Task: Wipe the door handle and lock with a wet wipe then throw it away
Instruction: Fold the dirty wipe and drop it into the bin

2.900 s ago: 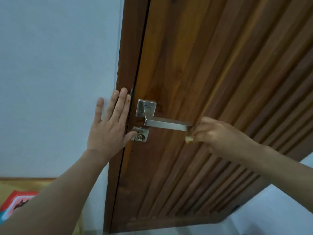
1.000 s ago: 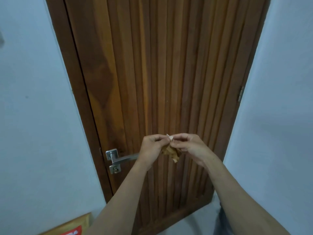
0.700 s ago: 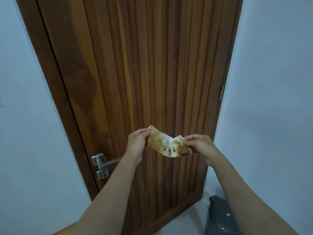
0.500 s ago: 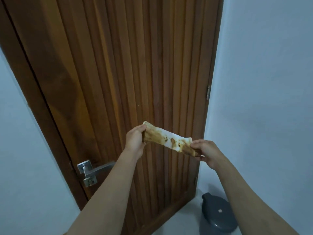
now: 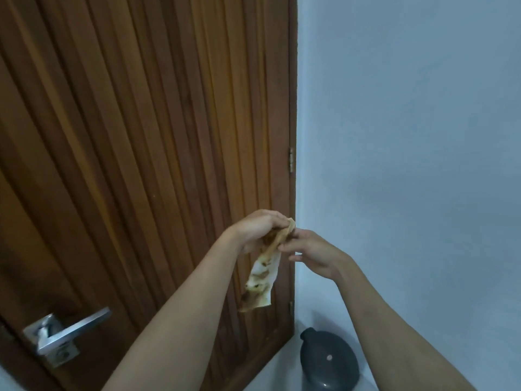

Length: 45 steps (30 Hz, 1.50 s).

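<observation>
A white wet wipe (image 5: 260, 277) with brown stains hangs down in front of the wooden door (image 5: 146, 142). My left hand (image 5: 258, 225) grips its top end. My right hand (image 5: 310, 253) touches the same top end with its fingertips, close beside the left hand. The silver lever handle (image 5: 72, 327) and the small lock plate (image 5: 62, 355) under it sit at the lower left, well away from both hands.
A dark grey bin (image 5: 328, 359) with a lid stands on the floor at the door's hinge side, below my hands. Two hinges (image 5: 291, 160) show on the door's right edge. A pale blue wall (image 5: 408, 136) fills the right side.
The view swung right, away from the handle. The wipe, stretched flat between both hands half a second ago, now dangles from my left hand, and my hands have come together.
</observation>
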Tool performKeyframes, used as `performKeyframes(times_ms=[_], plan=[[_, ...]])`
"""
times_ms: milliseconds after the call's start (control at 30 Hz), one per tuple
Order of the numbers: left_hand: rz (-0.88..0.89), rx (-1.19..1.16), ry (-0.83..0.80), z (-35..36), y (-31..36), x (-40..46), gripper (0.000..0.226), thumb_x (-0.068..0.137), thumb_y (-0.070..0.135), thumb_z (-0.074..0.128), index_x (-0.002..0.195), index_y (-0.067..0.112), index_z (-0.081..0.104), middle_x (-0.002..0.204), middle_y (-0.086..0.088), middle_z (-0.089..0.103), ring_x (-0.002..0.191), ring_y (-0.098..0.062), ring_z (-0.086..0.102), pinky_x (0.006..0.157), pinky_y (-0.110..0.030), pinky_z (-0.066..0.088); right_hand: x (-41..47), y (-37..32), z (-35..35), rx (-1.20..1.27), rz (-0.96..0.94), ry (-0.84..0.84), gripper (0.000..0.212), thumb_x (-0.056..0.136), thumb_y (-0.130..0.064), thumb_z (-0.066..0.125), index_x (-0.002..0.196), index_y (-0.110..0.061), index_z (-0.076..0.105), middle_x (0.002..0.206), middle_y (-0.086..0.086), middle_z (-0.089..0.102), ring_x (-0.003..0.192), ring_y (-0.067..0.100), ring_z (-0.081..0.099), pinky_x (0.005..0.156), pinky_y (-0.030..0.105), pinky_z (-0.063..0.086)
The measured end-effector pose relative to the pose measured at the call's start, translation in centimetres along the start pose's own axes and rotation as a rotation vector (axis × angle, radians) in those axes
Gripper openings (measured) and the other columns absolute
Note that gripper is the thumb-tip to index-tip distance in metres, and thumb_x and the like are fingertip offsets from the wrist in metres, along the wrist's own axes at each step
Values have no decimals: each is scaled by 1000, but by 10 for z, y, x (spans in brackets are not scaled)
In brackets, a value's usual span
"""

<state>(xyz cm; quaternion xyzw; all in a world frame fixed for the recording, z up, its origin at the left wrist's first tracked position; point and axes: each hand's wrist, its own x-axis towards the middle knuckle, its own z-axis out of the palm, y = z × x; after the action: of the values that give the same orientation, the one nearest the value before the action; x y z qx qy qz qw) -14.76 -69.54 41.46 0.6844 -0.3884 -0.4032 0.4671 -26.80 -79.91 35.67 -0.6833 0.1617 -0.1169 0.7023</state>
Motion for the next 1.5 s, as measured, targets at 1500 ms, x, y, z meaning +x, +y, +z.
performKeyframes(times_ms=[1500], plan=[[-7, 99, -353, 22, -32, 255, 10, 89, 10, 66, 97, 13, 71, 93, -8, 70, 91, -24, 62, 89, -41, 47, 100, 7, -192, -326, 1, 406, 23, 75, 8, 73, 93, -5, 71, 79, 4, 66, 71, 16, 64, 74, 33, 56]])
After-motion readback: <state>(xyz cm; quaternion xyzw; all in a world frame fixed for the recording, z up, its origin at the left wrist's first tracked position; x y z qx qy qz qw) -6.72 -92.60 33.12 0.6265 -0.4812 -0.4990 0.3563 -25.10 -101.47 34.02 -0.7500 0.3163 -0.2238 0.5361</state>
